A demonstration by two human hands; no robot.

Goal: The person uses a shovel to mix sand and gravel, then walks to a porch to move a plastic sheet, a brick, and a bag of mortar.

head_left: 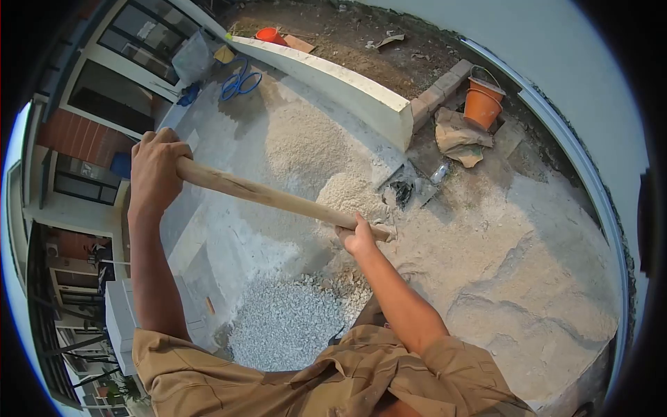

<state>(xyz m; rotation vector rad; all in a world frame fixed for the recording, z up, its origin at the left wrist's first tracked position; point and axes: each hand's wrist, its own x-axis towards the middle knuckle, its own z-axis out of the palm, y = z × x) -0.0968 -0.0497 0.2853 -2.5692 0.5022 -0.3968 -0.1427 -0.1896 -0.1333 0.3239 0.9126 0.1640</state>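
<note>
A long wooden handle [257, 192] slants across the middle of the view. My left hand [158, 163] is closed round its upper end, at the left. Lower down, near the centre, my right hand [358, 236] grips the same handle close to its far end. Beyond that end lies a small heap of pale sand [349, 192], partly behind the handle; whatever tool head it carries cannot be made out. A larger sand pile [302, 139] rises behind. Grey gravel [285, 323] is spread on the ground just in front of my body.
A low white wall [333, 76] runs across the back. At the right are an orange bucket [483, 103], a torn paper bag [462, 137] and a broad sand bed [542, 278]. A blue hose [240, 83] lies coiled at the back left, near a red bucket [271, 36].
</note>
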